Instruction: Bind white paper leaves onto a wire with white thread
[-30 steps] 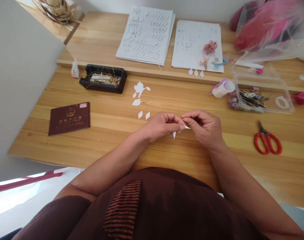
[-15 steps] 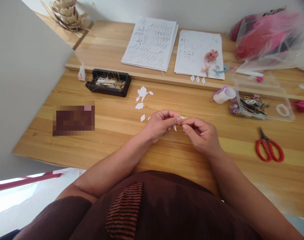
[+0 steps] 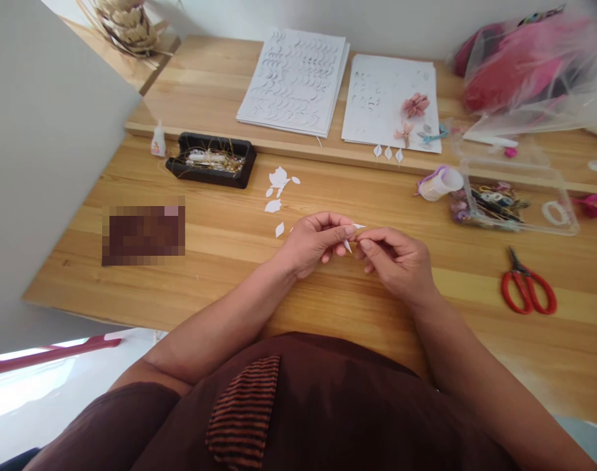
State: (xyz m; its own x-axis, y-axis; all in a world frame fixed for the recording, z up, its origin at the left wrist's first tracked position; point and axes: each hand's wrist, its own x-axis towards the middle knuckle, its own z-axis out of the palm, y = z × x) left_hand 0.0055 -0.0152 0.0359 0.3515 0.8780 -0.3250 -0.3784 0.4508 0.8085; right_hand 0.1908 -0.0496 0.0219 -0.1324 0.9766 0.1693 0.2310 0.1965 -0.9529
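My left hand [image 3: 314,246] pinches a small white leaf-shaped paper cutout [image 3: 347,246] between thumb and fingers. One pointed tip hangs below the thumb, and another white tip pokes out above it, so I cannot tell if this is one piece or two. Close on the right, my right hand [image 3: 397,265] has thumb and forefinger pressed together near the cutout; anything between them is too small to make out. Several more white cutouts [image 3: 273,206] lie on the wooden table just beyond my left hand, one of them partly hidden by it.
Red-handled scissors [image 3: 529,291] lie at right, below a clear plastic box [image 3: 563,196] of craft supplies. A black tray [image 3: 213,175] and a small white bottle [image 3: 158,140] stand at left. Paper stacks [image 3: 293,82] and three leaf cutouts [image 3: 388,153] rest on the raised ledge.
Both hands stay nearly in place. The lower tip of the white cutout has swung slightly to the right, and my right fingertips have shifted a little. The view has moved slightly.
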